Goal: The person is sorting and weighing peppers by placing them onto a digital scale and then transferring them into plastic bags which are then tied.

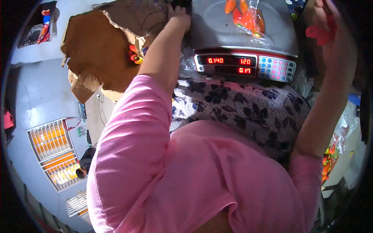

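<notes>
Pink sleeves fill the lower half of the view, both arms reaching up toward a grey scale set on a cloth printed with dark flowers. On the scale's pan lies a clear bag of orange pieces, well toward the far edge, and red digits glow on the display at the near face beside a keypad of pale buttons. The left hand rests at the pan's left rim, next to a torn brown box; its fingers are curled over the far side and hidden, so I cannot tell whether they grip anything. The right hand is raised off to the right of the pan, apart from the bag, with its fingers pinched shut on a small red tag that hangs below them. Down by the right elbow, more clear bags of orange and green pieces are heaped at the table's edge. Far left, on the floor, stand wire racks holding rows of orange goods.
</notes>
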Demonstrator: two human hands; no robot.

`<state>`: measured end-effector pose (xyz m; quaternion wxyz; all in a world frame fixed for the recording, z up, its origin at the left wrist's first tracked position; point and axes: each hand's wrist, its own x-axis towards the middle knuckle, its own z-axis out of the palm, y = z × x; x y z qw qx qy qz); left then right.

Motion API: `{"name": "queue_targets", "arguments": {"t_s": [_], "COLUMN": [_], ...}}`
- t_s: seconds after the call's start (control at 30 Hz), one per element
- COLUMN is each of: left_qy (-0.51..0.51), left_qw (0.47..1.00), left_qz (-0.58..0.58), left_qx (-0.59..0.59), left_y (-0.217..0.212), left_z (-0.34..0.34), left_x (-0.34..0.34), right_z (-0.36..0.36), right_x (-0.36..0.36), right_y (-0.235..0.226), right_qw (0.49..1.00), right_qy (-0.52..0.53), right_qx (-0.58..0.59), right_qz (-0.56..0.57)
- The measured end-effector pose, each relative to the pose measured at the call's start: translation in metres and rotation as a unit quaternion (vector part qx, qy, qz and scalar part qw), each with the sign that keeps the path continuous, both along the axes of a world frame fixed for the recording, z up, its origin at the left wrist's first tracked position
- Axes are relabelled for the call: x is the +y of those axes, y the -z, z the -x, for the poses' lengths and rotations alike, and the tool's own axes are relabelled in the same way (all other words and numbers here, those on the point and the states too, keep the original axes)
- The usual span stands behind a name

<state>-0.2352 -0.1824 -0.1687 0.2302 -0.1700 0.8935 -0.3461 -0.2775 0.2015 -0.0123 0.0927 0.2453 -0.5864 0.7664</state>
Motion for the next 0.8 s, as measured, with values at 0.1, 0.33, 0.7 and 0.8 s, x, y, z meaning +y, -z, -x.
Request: {"name": "queue_targets", "arguments": {"t_s": [0.1,0.33,0.7,0.8], "left_qy": [-0.012,0.054,-0.036,-0.039], "left_qw": [0.997,0.989,0.958,0.869], "left_qz": [-0.012,0.058,-0.286,-0.486], "left_qx": [-0.071,-0.124,0.013,0.083], "left_y": [0.010,0.042,-0.087,-0.086], "left_z": [0.000,0.002,0.074,0.063], "left_x": [0.022,-0.006,-0.044,-0.060], "right_z": [0.005,0.006,0.004,0.006], "right_x": [0.003,0.008,0.008,0.003], "right_y": [0.003,-0.003,0.001,0.005], "right_qw": [1.000,0.999,0.998,0.998], "right_qy": [0.002,-0.004,-0.017,-0.046], "right_qx": [-0.010,-0.040,-0.064,-0.041], "right_qz": [-0.008,-0.019,-0.004,0.002]}}
